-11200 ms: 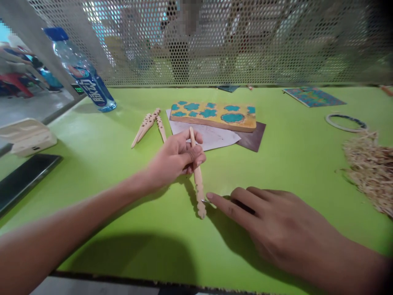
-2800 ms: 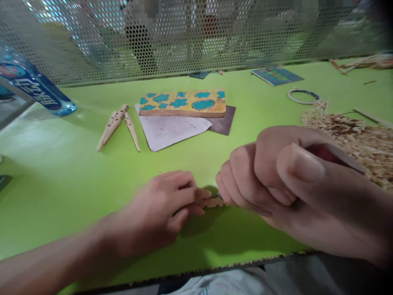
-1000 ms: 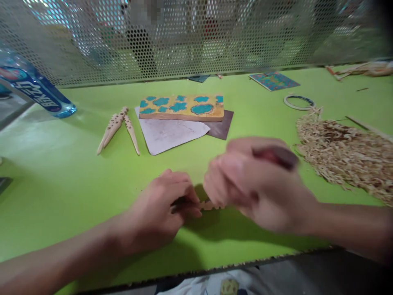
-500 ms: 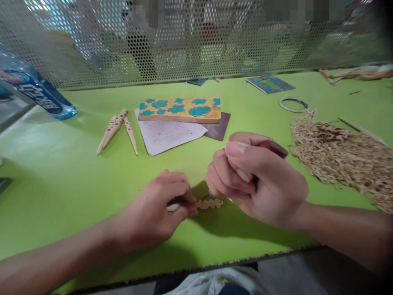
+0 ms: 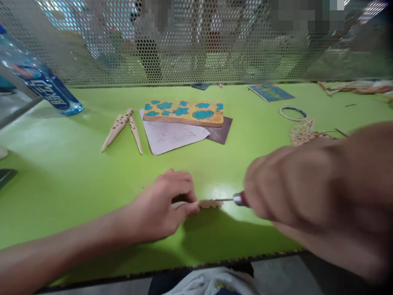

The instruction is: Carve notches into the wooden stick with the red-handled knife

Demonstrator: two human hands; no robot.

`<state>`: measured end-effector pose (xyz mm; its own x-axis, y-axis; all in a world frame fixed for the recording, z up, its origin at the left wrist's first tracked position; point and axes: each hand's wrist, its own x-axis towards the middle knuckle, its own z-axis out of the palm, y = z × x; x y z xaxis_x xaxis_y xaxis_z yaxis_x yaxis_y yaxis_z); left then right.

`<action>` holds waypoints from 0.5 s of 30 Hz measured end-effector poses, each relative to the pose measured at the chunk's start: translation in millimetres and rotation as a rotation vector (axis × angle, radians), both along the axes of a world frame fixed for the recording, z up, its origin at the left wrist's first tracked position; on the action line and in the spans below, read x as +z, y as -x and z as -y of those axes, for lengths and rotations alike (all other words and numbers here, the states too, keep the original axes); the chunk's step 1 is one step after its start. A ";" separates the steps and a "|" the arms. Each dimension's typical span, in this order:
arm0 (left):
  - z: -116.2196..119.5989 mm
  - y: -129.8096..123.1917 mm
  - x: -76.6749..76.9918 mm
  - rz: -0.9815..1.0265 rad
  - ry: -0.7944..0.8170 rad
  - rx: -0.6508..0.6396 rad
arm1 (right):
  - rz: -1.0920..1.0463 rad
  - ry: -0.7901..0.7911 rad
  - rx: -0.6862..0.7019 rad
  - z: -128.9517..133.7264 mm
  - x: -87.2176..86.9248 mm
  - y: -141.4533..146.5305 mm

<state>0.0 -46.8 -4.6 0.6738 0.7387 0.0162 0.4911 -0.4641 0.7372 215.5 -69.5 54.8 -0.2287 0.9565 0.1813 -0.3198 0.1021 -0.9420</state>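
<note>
Between thumb and fingers, my left hand (image 5: 162, 205) pinches a small carved wooden stick (image 5: 208, 204) just above the table. Its notched, knobbly end points right, out of my fingertips; a smooth part shows inside the grip. My right hand (image 5: 291, 184), smeared by motion and close to the camera, is closed round a red-handled awl (image 5: 239, 199) with a silver collar and a thin metal shaft. The shaft points left, and its tip meets the notched end of the stick. Most of the handle is hidden in my fist.
Several finished-looking carved sticks (image 5: 121, 125) lie beyond my left hand. A yellow block with blue patches (image 5: 184, 114) rests on white paper (image 5: 172, 139) and a brown sheet (image 5: 225, 133). A bottle (image 5: 58, 90) stands left; a ring (image 5: 293, 113) and wood shavings (image 5: 302, 133) lie right. Perforated mesh (image 5: 190, 53) borders the back.
My right hand has swung rightward and turned over, bringing the awl's shaft level against the stick's notched end. My left hand keeps its pinch almost in place. The view has shifted slightly.
</note>
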 end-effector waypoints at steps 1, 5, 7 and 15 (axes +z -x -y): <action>-0.3 -0.2 -0.2 0.004 -0.008 0.004 | -0.009 0.051 -0.033 -0.8 1.0 4.9; -0.1 -0.5 -0.9 0.027 -0.033 0.012 | -0.041 0.073 0.043 -5.5 -3.6 23.0; 0.3 -0.3 -1.1 0.022 -0.050 0.002 | -0.051 0.051 0.051 -5.7 -10.1 24.1; 0.7 -0.9 -0.2 -0.022 -0.062 -0.019 | 0.038 -0.073 0.056 0.1 -22.3 15.7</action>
